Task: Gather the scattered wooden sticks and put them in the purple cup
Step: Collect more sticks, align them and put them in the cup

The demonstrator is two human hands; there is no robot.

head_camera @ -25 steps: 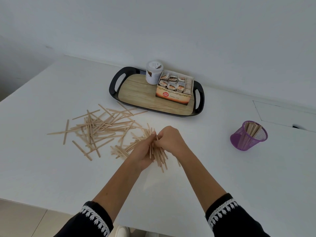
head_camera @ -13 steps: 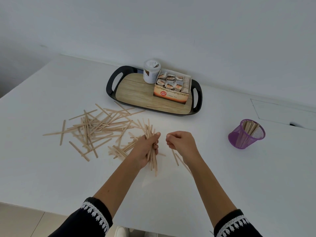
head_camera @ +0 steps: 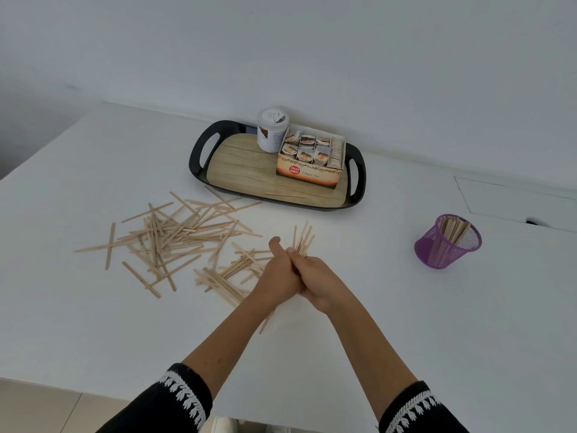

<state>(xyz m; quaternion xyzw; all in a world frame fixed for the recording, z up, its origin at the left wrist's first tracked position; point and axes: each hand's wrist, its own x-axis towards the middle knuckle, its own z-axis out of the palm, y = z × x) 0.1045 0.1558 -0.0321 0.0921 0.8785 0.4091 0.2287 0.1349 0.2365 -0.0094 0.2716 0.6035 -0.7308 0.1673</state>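
A loose heap of thin wooden sticks (head_camera: 175, 235) lies spread over the white table (head_camera: 406, 323), left of centre. My left hand (head_camera: 278, 273) and my right hand (head_camera: 315, 279) are pressed together around a bundle of sticks (head_camera: 303, 238), whose tips fan out above my fingers and whose lower ends poke out below my left wrist. The purple mesh cup (head_camera: 447, 242) stands to the right, apart from my hands, with several sticks standing in it.
A black-rimmed tray (head_camera: 199, 151) with a wood-look base sits at the back, carrying a white jar (head_camera: 272, 129) and an open box of tea bags (head_camera: 312, 157); one stick lies on it. The table's near edge runs along the lower left. A wall rises behind.
My right hand has come back against my left, and both now clasp the bundle. The bundle has been lifted and shifted right, with its tips pointing up and away from me.
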